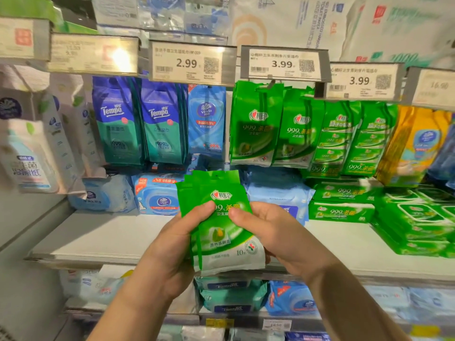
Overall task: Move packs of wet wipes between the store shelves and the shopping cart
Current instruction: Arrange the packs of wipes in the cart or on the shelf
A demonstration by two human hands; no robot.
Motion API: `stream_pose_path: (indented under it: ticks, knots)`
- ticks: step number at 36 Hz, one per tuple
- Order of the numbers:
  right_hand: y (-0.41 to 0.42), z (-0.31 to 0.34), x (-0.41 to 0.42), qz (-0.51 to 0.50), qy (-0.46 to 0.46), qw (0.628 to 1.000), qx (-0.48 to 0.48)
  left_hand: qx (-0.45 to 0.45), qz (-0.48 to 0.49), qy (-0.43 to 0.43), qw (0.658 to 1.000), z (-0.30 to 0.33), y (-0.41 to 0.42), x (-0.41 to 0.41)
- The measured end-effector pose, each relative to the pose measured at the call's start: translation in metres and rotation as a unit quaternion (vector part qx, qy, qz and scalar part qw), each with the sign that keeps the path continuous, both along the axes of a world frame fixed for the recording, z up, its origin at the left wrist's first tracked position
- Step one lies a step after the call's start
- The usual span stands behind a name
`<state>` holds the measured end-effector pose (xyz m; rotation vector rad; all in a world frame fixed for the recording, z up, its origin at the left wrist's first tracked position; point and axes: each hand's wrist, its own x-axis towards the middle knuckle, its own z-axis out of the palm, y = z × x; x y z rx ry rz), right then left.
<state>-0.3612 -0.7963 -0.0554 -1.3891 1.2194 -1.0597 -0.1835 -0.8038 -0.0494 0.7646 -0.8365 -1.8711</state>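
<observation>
Both hands up front, holding a small stack of green wipe packs (219,225) in front of the shelf (103,237), roughly centre frame. Left hand (172,244) grips the stack's left edge, thumb across the front, fingers hidden behind. Right hand (273,232) grips the right edge, thumb on the front face, fingers curled behind. Stack sits upright, slightly fanned at the top. Behind, left to right on hooks: white packs (32,153), blue Tempo packs (140,121), blue Vinda pack (206,119), matching green packs (270,126), yellow packs (416,143). Price tags (283,62) read 2.99, 3.99, 3.99.
</observation>
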Motion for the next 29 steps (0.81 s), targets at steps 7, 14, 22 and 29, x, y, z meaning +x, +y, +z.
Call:
stream_pose_path:
  ticks: [7, 14, 22, 29]
  knots:
    - [0.005, 0.0, -0.004, 0.003, -0.036, 0.999, 0.007, 0.002, 0.001, 0.004, 1.0, -0.001, 0.002, -0.002]
    - [0.007, -0.003, -0.01, -0.037, -0.024, 0.999, 0.031, 0.004, 0.015, -0.025, 1.0, 0.0, 0.002, -0.001]
    - [0.01, 0.001, -0.011, -0.189, -0.021, 0.981, 0.025, -0.005, 0.019, -0.027, 0.999, 0.0, -0.001, 0.002]
    - [0.018, 0.022, -0.01, -0.237, 0.004, 0.959, -0.153, 0.002, 0.033, -0.029, 0.999, 0.001, -0.005, 0.005]
